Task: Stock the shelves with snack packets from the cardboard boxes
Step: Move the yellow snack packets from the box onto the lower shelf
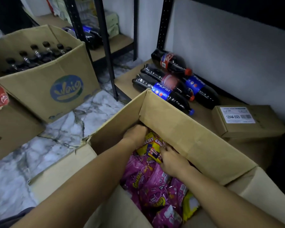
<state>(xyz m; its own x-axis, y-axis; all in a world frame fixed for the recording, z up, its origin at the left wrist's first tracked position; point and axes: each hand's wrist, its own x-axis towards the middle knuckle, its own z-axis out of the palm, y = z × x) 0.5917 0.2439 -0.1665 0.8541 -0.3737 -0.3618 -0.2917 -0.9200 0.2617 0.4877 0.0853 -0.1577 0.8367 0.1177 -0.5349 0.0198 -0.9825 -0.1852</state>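
An open cardboard box [187,129] in front of me is full of snack packets. Pink packets [148,183] fill its near part and yellow packets [152,143] lie at its far end. Both my hands reach into the box. My left hand [136,134] curls down over the far end of the yellow packets, fingers hidden behind them. My right hand [172,160] grips the near right side of the same yellow packets. The low wooden shelf [127,83] lies just beyond the box.
Several cola bottles [168,83] lie on the low shelf beside a small labelled carton [247,120]. A box of dark bottles [44,71] stands at the left on the marble floor [56,137]. Another box [10,129] with red cans is at far left. Black shelf posts [109,51] rise behind.
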